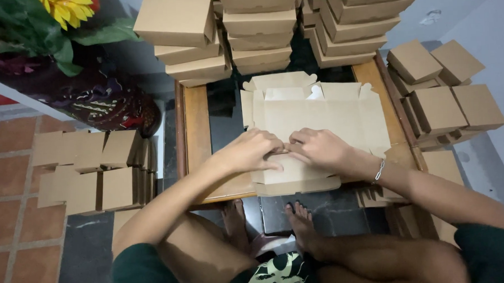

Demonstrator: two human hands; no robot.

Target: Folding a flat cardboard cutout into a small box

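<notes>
Hands close together on flat cardboard blank (318, 114), spread on small wooden table (197, 132). Left hand (251, 150) and right hand (318, 147) nearly touching, fingers curled and pressed down on near flap, along its fold line; not clamped round it, only bearing on it. Blank's near edge overhanging table's front edge, above bare feet (299, 221). Far edge of blank just short of stacked boxes (259, 29), crowding table's back. More folded boxes (440, 93) just beside table on right, and another batch (91, 172) on floor at left, near dark vase (102, 99) of flowers. Bare strip of tabletop open left of blank; little free room elsewhere. Thin bracelet (380, 170) on right wrist.
</notes>
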